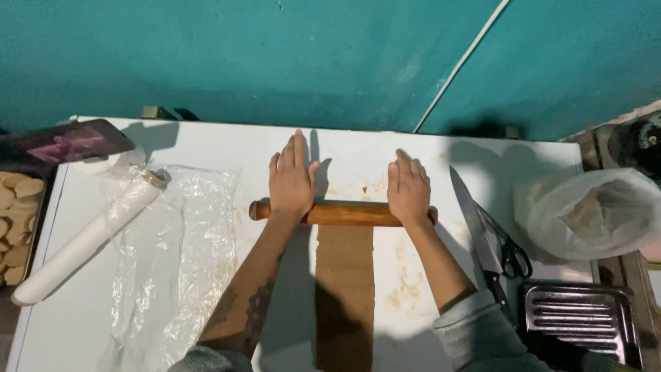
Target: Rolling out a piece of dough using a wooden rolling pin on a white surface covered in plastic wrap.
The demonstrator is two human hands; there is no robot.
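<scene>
We press our flat, open left hand (292, 180) and right hand (407, 189) on a wooden rolling pin (344, 213) atop the brown dough strip (345, 289), apparently mid-roll; even pressure seems needed next.

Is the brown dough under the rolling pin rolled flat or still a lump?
Flat: the dough lies as a thin, even strip on the table.

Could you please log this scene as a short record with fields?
left hand: flat on the wooden rolling pin
right hand: flat on the pin's other end
dough strip: brown, under the pin, running toward the person
left side: plastic wrap roll, loose wrap sheet
right side: knife, scissors, metal tray
surface: white table
</scene>
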